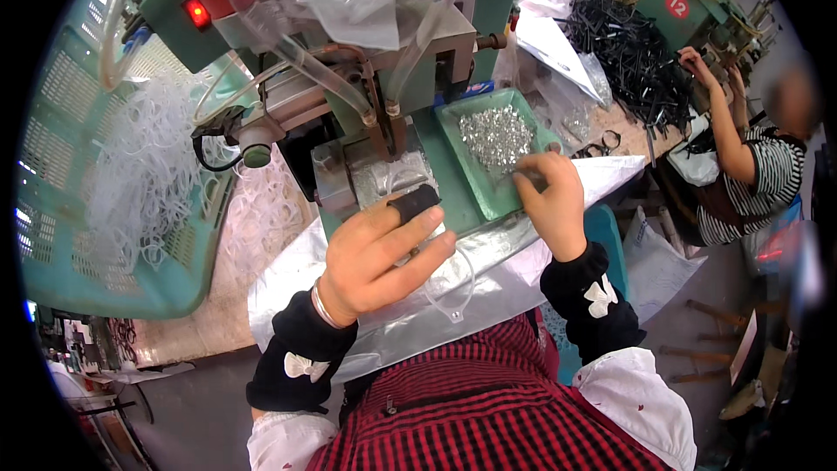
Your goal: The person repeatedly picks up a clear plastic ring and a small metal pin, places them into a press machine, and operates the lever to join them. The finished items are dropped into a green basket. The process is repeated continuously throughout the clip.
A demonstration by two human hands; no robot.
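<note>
My left hand (379, 257) has a black sleeve on one fingertip and pinches a clear plastic loop (453, 292) in front of the green press machine (366, 78), close to its metal block (349, 179). My right hand (551, 201) reaches into a green tray (462, 170) filled with several small shiny metal pieces (497, 135), fingers closed at the heap's edge. Whether it holds a piece is hidden. A clear plastic sheet (418, 314) covers my lap.
A green plastic basket (105, 235) full of white plastic loops stands at the left. Clear hoses hang from the machine. A pile of black parts (632, 52) lies at the back right, where another person (750, 157) works at a second green machine.
</note>
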